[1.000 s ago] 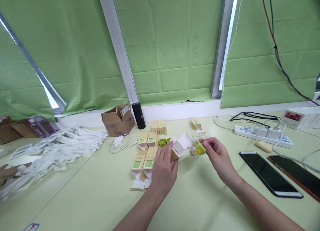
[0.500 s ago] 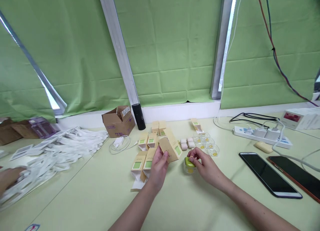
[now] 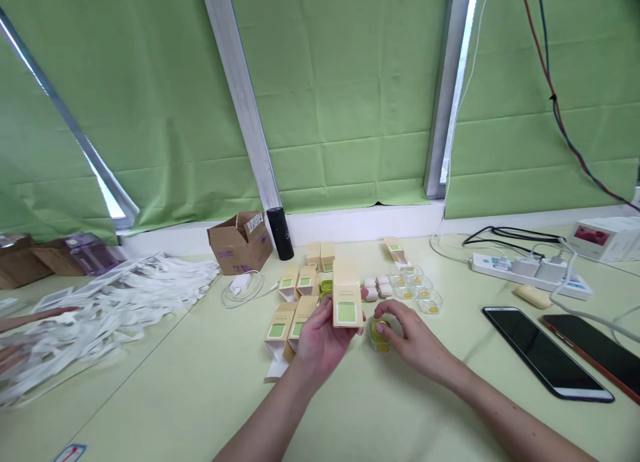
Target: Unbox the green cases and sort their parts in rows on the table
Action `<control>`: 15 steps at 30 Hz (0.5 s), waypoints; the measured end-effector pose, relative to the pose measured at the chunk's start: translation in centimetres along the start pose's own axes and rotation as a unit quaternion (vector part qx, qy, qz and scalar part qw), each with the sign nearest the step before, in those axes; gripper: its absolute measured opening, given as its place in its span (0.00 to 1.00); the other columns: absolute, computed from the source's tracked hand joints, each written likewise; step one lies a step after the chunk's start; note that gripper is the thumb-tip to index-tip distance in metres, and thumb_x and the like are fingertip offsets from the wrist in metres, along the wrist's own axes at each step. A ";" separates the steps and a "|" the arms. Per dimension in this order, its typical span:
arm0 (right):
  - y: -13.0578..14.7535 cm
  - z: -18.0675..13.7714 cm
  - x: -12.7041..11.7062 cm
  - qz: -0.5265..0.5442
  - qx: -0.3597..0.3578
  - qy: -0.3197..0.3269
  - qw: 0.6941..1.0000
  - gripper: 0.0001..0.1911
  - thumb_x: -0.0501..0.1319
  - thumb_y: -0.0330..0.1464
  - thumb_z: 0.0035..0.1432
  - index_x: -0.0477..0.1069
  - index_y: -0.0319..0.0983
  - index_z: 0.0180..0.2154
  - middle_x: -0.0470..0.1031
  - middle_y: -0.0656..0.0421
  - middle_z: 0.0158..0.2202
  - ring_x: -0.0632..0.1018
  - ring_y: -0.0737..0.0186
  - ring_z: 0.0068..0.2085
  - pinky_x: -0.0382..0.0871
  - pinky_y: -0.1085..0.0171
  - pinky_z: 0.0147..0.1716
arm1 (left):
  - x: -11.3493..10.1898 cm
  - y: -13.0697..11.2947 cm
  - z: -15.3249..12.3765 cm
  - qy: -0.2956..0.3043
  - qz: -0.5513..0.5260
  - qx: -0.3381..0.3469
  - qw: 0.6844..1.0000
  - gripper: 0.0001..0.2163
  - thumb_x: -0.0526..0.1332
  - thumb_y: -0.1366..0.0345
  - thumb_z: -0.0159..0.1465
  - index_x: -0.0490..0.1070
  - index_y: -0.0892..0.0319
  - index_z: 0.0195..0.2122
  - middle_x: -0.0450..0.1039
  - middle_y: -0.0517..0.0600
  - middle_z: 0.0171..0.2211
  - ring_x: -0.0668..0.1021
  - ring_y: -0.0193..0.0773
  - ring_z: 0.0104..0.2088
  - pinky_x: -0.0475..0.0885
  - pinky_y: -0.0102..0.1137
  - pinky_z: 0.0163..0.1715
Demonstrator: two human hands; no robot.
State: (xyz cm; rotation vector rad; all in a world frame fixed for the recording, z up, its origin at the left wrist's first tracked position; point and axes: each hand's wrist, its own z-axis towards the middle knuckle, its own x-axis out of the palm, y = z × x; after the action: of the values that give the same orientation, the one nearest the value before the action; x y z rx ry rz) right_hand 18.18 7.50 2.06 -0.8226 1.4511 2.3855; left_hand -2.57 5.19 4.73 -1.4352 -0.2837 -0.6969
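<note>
My left hand (image 3: 323, 342) is closed around a small tan cardboard box (image 3: 347, 285) with a green square printed on it, held above the table with that side facing me. To its right, my right hand (image 3: 413, 335) has thumb and fingers curled over a small glossy green case (image 3: 380, 332), which sits in a clear plastic tray on the table. Its fingers partly cover the case. Several similar tan boxes (image 3: 280, 329) stand to the left with their flaps open. Pale pink cases (image 3: 377, 287) and clear plastic trays (image 3: 417, 290) lie behind my right hand.
On the right are two phones (image 3: 547, 352), a beige oval object (image 3: 533, 296) and a white power strip (image 3: 530, 275) with cables. A brown carton (image 3: 240, 243) and black bottle (image 3: 280, 234) stand behind. White straps (image 3: 135, 295) lie left, near another person's hand (image 3: 37, 319).
My left hand has turned the box so its green square faces me. My right hand stays at the green case, its fingers shifted slightly. The other person's hand has moved over the straps.
</note>
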 end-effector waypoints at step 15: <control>1.9 -0.1 0.2 0.217 0.019 -0.025 0.976 0.21 0.63 0.52 0.64 0.78 0.45 0.48 0.79 0.53 0.51 0.77 0.48 0.55 0.70 0.47 0.60 | 0.4 2.0 -0.2 -0.029 0.027 -0.026 0.999 0.18 0.64 0.52 0.70 0.73 0.57 0.55 0.78 0.56 0.51 0.81 0.45 0.48 0.77 0.34 0.42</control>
State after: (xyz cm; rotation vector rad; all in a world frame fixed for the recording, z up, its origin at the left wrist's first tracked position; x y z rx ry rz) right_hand 17.17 6.50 3.30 -0.4657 1.8026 2.6449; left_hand -1.18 4.84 3.31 -1.5079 -0.2722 -0.6238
